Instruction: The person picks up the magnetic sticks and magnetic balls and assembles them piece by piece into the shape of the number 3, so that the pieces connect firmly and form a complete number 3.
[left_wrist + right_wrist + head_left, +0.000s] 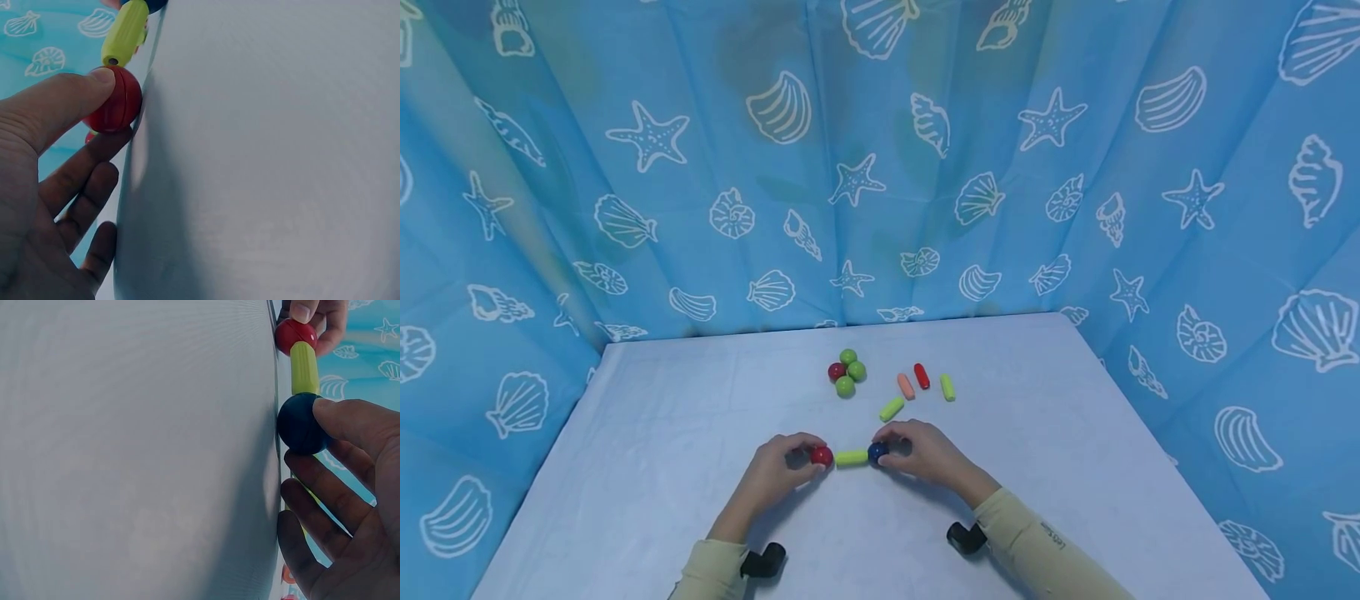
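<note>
My left hand (775, 472) pinches a glossy red ball (822, 456) between thumb and fingers, low over the white table (647, 467). Opposite it, my right hand (931, 454) holds a dark blue ball (877, 452) the same way. Between the two balls lies a short yellow-green rod (852, 457), lined up with both. The rod meets the blue ball (301, 424) in the right wrist view. In the left wrist view, a dark spot shows on the rod's (124, 34) end, very close to the red ball (122, 103); whether they touch I cannot tell.
Farther back stand three green balls (857, 371) and a dark red ball (837, 372) in a cluster. Right of them lie a salmon rod (906, 386), a red rod (921, 376) and two yellow-green rods (947, 387). A blue shell-patterned curtain (880, 208) hangs behind the table.
</note>
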Available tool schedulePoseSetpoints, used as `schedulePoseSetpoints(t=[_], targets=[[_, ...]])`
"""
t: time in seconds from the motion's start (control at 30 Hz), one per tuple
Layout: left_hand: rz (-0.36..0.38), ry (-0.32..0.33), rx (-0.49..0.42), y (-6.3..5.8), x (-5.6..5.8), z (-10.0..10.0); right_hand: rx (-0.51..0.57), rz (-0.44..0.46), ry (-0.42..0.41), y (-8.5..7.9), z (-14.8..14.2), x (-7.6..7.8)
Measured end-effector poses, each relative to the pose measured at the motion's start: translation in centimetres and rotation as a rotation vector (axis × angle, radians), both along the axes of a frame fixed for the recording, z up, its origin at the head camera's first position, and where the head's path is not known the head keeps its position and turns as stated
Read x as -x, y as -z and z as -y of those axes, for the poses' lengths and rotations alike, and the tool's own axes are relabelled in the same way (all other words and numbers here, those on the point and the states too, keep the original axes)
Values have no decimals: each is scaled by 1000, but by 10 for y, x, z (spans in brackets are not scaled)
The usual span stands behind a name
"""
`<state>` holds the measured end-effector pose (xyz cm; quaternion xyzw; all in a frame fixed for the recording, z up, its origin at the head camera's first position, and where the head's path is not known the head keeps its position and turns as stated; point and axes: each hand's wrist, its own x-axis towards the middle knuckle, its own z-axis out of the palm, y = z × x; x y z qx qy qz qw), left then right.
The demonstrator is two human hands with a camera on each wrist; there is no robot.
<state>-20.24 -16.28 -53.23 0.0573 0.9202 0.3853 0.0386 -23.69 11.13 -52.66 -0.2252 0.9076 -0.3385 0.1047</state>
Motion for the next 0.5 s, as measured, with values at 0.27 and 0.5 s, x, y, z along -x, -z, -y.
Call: schedulePoseSetpoints(t=[0.27, 0.5], targets=[[-4, 18, -20, 1, -1, 0, -1, 3, 0, -2, -1, -1], [-11, 19, -27, 4, -2, 2, 10, 7, -1, -3, 0, -2]])
